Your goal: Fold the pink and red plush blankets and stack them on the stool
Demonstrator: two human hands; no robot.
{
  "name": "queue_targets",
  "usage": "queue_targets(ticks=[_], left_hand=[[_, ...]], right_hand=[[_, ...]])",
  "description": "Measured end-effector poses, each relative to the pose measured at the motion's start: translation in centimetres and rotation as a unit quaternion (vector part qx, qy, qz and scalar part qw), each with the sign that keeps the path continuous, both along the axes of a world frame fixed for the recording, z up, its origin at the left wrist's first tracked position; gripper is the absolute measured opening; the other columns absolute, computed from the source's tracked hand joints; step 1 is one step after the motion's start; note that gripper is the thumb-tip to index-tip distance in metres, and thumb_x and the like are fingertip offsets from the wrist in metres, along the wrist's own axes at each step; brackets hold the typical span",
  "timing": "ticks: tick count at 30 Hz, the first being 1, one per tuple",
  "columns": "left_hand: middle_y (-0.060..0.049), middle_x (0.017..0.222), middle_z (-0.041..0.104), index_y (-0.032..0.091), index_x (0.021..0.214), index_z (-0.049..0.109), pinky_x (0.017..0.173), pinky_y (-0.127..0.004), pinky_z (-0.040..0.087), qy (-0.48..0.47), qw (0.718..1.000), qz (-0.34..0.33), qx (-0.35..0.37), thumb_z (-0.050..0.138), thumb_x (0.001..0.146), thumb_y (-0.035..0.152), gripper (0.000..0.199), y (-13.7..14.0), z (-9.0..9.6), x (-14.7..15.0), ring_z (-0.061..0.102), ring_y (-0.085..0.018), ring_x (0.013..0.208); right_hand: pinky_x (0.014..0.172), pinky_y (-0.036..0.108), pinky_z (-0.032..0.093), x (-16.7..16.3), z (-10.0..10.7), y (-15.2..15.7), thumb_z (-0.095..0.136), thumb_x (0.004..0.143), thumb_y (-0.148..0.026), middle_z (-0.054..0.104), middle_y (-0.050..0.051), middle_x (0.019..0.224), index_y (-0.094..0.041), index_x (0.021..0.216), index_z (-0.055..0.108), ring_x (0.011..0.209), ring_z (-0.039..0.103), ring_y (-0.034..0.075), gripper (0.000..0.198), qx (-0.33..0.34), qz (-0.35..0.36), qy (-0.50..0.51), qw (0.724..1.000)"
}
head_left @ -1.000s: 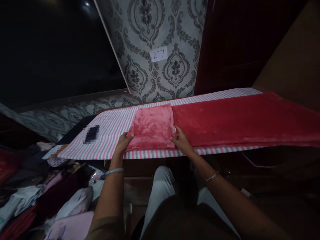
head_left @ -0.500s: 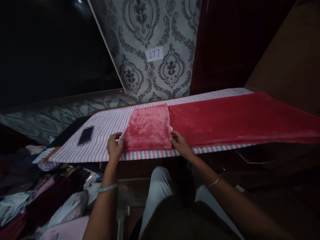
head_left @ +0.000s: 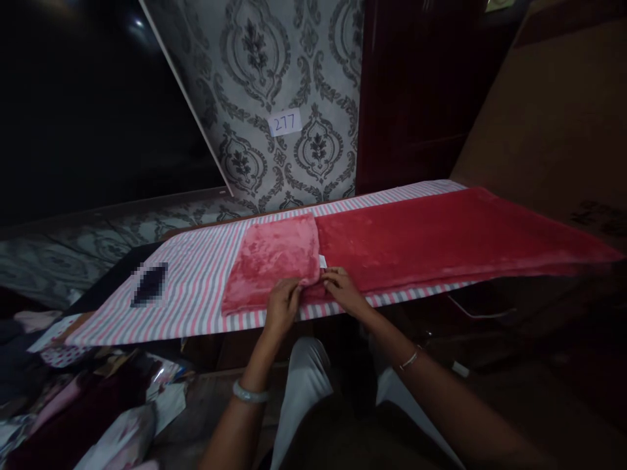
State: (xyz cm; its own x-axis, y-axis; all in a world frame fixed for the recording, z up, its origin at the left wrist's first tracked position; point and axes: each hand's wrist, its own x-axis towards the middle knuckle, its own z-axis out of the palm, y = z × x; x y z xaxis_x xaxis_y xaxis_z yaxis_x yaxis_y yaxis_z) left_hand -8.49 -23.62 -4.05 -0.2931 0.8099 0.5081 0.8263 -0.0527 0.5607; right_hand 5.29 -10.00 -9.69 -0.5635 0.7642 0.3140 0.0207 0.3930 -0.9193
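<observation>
A long red plush blanket (head_left: 411, 235) lies spread across a striped cloth, its left end folded over into a lighter pink-red square. A small white tag (head_left: 322, 261) sticks out at the square's right edge. My left hand (head_left: 284, 303) pinches the near edge of the folded part close to its right corner. Just to the right, my right hand (head_left: 341, 287) has its fingers closed on the corner of the same fold, below the tag. The corner is slightly lifted between the two hands.
The striped cloth (head_left: 196, 281) covers the table and carries a pixelated dark object (head_left: 149, 285) at left. A large dark screen (head_left: 98, 104) stands behind. Clothes and bags (head_left: 117, 431) are heaped at lower left. A cardboard panel (head_left: 553, 130) rises at right.
My left hand has moved right, from the fold's left side to near its right corner. The right hand stays at that corner, which is now raised a little. The view has shifted slightly.
</observation>
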Motion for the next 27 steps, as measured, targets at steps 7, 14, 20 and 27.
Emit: queue_targets(ticks=[7,14,20,27], left_hand=[[-0.008,0.1,0.075,0.02,0.1,0.071,0.089,-0.039,0.052,0.048,0.991,0.05,0.11,0.046,0.096,0.027,0.026,1.5,-1.2,2.0,0.067,-0.023,0.096],[-0.009,0.113,0.073,0.021,0.113,0.067,0.098,-0.045,0.048,0.132,0.989,0.015,0.061,0.046,0.094,0.016,0.029,1.6,-3.8,2.7,0.064,-0.025,0.108],[-0.006,0.094,0.072,0.019,0.1,0.067,0.08,-0.033,0.051,0.064,0.988,0.021,0.139,0.043,0.097,0.02,0.024,2.0,-2.6,2.2,0.066,-0.019,0.087],[-0.009,0.09,0.062,0.019,0.094,0.069,0.075,-0.036,0.042,0.235,0.943,0.163,0.172,0.054,0.091,0.017,0.016,2.6,-2.4,3.7,0.054,-0.023,0.085]], right_hand=[[0.091,0.036,0.05,0.3,0.3,-0.1,0.056,0.077,-0.017,0.068,0.005,0.095,-0.022,0.09,0.077,0.095,0.063,0.02,0.026,-0.014,0.015,0.031,0.999],[0.089,0.033,0.052,-0.6,0.6,0.4,0.052,0.075,-0.011,0.075,0.003,0.09,-0.021,0.082,0.077,0.091,0.067,0.019,0.027,-0.038,0.014,0.01,0.999],[0.09,0.033,0.05,-0.7,1.5,0.2,0.055,0.075,-0.011,0.071,0.002,0.08,-0.022,0.075,0.076,0.087,0.064,0.019,0.024,-0.014,0.003,-0.005,1.0],[0.085,0.031,0.048,-0.7,1.8,-0.3,0.055,0.073,-0.009,0.067,0.001,0.075,-0.021,0.07,0.074,0.082,0.06,0.018,0.023,0.003,0.018,-0.011,1.0]])
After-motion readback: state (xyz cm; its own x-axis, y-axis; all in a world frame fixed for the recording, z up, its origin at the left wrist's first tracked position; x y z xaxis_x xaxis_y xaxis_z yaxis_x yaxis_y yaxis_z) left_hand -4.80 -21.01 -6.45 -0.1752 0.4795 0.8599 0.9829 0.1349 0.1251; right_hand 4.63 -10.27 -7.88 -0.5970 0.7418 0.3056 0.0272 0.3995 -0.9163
